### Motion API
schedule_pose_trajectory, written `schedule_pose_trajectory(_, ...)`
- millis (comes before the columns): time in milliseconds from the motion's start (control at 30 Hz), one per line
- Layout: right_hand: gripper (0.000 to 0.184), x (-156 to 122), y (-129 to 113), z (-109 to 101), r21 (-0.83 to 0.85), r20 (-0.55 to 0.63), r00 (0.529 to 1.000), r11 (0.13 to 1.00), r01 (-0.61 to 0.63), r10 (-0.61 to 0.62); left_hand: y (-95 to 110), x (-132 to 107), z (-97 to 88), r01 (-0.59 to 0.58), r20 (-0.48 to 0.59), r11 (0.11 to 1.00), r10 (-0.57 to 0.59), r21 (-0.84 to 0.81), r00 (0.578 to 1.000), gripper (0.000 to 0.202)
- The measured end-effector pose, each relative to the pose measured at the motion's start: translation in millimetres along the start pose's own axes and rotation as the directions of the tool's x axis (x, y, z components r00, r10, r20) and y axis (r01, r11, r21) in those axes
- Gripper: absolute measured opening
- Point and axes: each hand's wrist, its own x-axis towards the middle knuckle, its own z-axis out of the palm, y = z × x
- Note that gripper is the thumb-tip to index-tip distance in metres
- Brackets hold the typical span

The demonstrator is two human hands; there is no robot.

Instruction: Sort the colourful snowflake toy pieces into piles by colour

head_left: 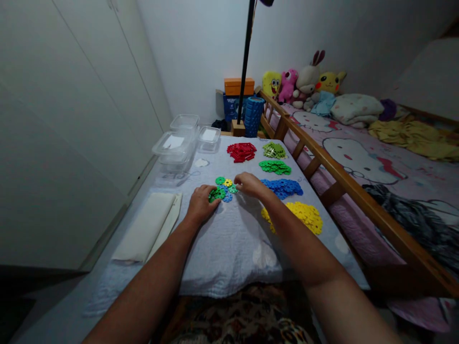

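Observation:
A small group of plastic snowflake discs lies between my hands on the cloth, with a yellow disc and a green disc at its far side and a blue disc nearer me. My left hand is curled at the group's left, thumb and fingers closed around green snowflake discs. At the right side of the group is my right hand. Its fingertips are pinched together near a pale green disc; whatever they hold is too small to make out.
Sorted piles stand right and beyond: red pieces, light green discs, green discs, blue discs, yellow discs. Clear plastic containers and a folded cream cloth lie left. A wooden bed rail borders the right.

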Motion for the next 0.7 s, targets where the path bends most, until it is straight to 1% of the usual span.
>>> schedule_pose_trajectory(133, 0.037, 32, -9, 25, 0.04, -0.115, 0.986, 0.992, -0.119, 0.123, 0, -1, 0.6, -0.026, -0.018, 1.0, 0.026, -0.015, 1.0, 0.034)
schedule_pose_trajectory(200, 0.039, 41, -8, 34, 0.057, -0.131, 0.979, 0.987, -0.15, 0.157, 0, -1, 0.9, -0.029, -0.022, 0.999, 0.028, -0.018, 0.999, 0.032)
schedule_pose_trajectory(267, 0.037, 46, -6, 40, 0.064, -0.119, 0.981, 0.987, -0.147, 0.153, -1, 0, 0.9, -0.029, -0.019, 0.999, 0.028, -0.019, 0.999, 0.032)
schedule_pose_trajectory(367, 0.034, 48, -3, 43, 0.091, -0.118, 0.982, 0.987, -0.134, 0.145, 0, 0, 0.5, -0.027, -0.009, 0.999, 0.027, -0.017, 1.0, 0.033)
schedule_pose_trajectory(467, 0.035, 47, 0, 42, 0.131, -0.141, 0.975, 0.979, -0.154, 0.172, 1, 1, -0.7, -0.017, 0.007, 1.0, 0.017, -0.014, 1.0, 0.033)
schedule_pose_trajectory(600, 0.035, 44, 2, 39, 0.182, -0.163, 0.962, 0.965, -0.188, 0.218, 3, 2, -2.7, -0.011, 0.022, 1.0, 0.012, -0.012, 1.0, 0.035)
schedule_pose_trajectory(700, 0.031, 39, 5, 34, 0.237, -0.179, 0.959, 0.956, -0.176, 0.221, 4, 2, -3.1, -0.005, 0.029, 1.0, 0.005, -0.007, 1.0, 0.037)
